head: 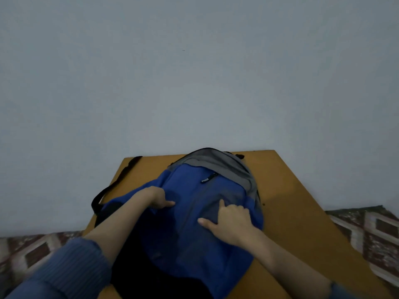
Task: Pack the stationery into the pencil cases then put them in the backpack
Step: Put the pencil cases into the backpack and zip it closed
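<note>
A blue and grey backpack lies flat on the wooden table, its grey top toward the wall. My left hand grips a fold of blue fabric on the bag's left side, thumb pointing right. On the front panel rests my right hand, thumb and index finger spread and straight against the cloth, the other fingers bent. A small zip pull shows near the top. No pencil case or stationery is in view.
A black shoulder strap trails off the table's left edge. The table stands against a plain grey wall. A patterned red and white cloth lies on both sides below the table.
</note>
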A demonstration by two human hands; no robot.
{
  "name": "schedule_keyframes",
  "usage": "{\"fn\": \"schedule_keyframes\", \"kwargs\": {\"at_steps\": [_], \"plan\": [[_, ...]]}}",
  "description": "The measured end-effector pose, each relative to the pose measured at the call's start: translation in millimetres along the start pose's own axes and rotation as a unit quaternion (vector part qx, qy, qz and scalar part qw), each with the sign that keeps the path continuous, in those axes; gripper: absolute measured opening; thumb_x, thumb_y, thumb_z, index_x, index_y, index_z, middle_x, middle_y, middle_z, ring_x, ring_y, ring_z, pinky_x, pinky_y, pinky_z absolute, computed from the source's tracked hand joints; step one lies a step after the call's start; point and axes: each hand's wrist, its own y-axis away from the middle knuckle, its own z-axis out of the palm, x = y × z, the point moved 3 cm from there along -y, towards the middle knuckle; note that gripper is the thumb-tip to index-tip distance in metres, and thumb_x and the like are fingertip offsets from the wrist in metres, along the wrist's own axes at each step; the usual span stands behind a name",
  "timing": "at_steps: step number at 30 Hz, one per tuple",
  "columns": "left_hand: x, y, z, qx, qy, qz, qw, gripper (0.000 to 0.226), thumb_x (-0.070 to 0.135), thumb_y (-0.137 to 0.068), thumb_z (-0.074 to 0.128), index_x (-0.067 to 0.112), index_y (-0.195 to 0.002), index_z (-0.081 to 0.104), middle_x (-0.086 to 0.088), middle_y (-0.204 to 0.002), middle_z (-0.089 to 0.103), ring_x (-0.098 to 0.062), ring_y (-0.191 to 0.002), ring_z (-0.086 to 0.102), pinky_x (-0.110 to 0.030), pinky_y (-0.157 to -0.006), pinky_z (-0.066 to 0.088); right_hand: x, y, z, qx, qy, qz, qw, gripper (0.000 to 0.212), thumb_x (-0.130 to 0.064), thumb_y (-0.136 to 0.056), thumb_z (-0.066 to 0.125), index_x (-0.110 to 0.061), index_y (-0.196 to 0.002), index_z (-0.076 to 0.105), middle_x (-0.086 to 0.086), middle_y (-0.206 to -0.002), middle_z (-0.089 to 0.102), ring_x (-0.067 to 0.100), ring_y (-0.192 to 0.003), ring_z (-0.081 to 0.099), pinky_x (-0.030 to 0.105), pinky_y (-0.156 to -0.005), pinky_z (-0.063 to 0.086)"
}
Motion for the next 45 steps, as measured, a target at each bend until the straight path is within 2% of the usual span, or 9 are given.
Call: {"fn": "schedule_keyframes", "kwargs": {"at_steps": [7, 10, 13, 16, 19, 22, 25, 35, 45], "plan": [[-16, 15, 4, -0.144, 0.168, -0.012, 0.975, 0.067, 0.054, -0.086, 0.056, -0.003, -0.12, 0.049, -0.013, -0.101, 0.071, -0.013, -0.08, 0.068, -0.021, -0.078, 0.049, 25, -40, -10, -0.003, -0.076, -0.014, 0.997, 0.073, -0.046, -0.091, 0.052, -0.01, -0.148, 0.023, 0.009, -0.137, 0.049, 0.029, -0.125, 0.046, 0.04, -0.097, 0.044], [-14, 20, 8, -0.177, 0.22, 0.004, 0.959, 0.06, 0.056, -0.089, 0.047, 0.001, -0.112, 0.056, 0.003, -0.064, 0.072, -0.002, -0.058, 0.065, -0.014, -0.063, 0.048, 34, -59, -20, -0.027, -0.132, -0.037, 0.99, 0.071, -0.041, -0.089, 0.058, -0.017, -0.148, 0.025, 0.006, -0.144, 0.042, 0.024, -0.129, 0.043, 0.034, -0.099, 0.043], [-37, 11, 7, 0.019, 0.301, -0.039, 0.953, 0.048, 0.049, -0.091, 0.051, 0.005, -0.079, 0.064, 0.0, -0.058, 0.065, -0.011, -0.051, 0.06, -0.02, -0.049, 0.045, 45, -73, -29, 0.003, -0.167, -0.015, 0.986, 0.055, -0.036, -0.086, 0.063, -0.016, -0.135, 0.05, 0.005, -0.135, 0.053, 0.02, -0.121, 0.051, 0.031, -0.098, 0.045], [-77, 2, 12, 0.263, 0.262, -0.142, 0.917, 0.046, 0.045, -0.092, 0.05, 0.001, -0.09, 0.062, -0.012, -0.083, 0.061, -0.024, -0.073, 0.056, -0.028, -0.06, 0.045, 69, -87, -35, 0.105, -0.231, 0.096, 0.963, 0.039, -0.034, -0.085, 0.064, -0.008, -0.114, 0.064, 0.008, -0.118, 0.065, 0.023, -0.108, 0.059, 0.036, -0.093, 0.049], [-76, -9, 41, 0.193, 0.371, -0.146, 0.897, 0.048, 0.047, -0.091, 0.052, 0.001, -0.079, 0.052, -0.013, -0.083, 0.058, -0.023, -0.069, 0.052, -0.029, -0.06, 0.041, 80, -95, -20, 0.054, -0.304, 0.194, 0.931, 0.059, -0.041, -0.085, 0.063, 0.005, -0.12, 0.052, 0.016, -0.118, 0.059, 0.032, -0.109, 0.056, 0.039, -0.092, 0.049], [-60, -21, 58, 0.116, 0.597, -0.12, 0.785, 0.053, 0.042, -0.088, 0.059, -0.007, -0.108, 0.053, -0.018, -0.105, 0.059, -0.029, -0.086, 0.056, -0.034, -0.071, 0.046, 73, -101, -5, 0.005, -0.554, 0.224, 0.801, 0.074, -0.035, -0.081, 0.07, 0.009, -0.133, 0.041, 0.018, -0.135, 0.048, 0.034, -0.122, 0.047, 0.039, -0.099, 0.043], [-62, -23, 58, 0.098, 0.649, -0.127, 0.743, 0.053, 0.031, -0.086, 0.065, -0.008, -0.12, 0.051, -0.021, -0.114, 0.06, -0.035, -0.093, 0.059, -0.039, -0.079, 0.05, 67, -99, -2, -0.038, -0.643, 0.225, 0.731, 0.065, -0.029, -0.082, 0.07, 0.006, -0.13, 0.046, 0.017, -0.134, 0.05, 0.033, -0.121, 0.049, 0.038, -0.093, 0.044], [-61, 24, 38, 0.23, 0.742, -0.016, 0.63, 0.02, 0.022, -0.091, 0.059, 0.009, -0.106, 0.057, -0.01, -0.098, 0.065, -0.023, -0.081, 0.061, -0.033, -0.066, 0.05, 52, -76, -43, 0.084, -0.702, 0.107, 0.699, 0.014, -0.009, -0.088, 0.062, 0.002, -0.096, 0.063, 0.014, -0.105, 0.065, 0.022, -0.086, 0.063, 0.03, -0.069, 0.052], [-75, 84, -18, 0.343, 0.74, 0.072, 0.574, 0.008, 0.02, -0.09, 0.06, 0.013, -0.087, 0.062, -0.003, -0.088, 0.066, -0.019, -0.079, 0.062, -0.031, -0.067, 0.05, 35, -44, -115, 0.195, -0.746, -0.016, 0.637, 0.034, -0.013, -0.087, 0.063, 0.001, -0.118, 0.059, 0.009, -0.108, 0.067, 0.022, -0.101, 0.063, 0.031, -0.084, 0.052]]}}
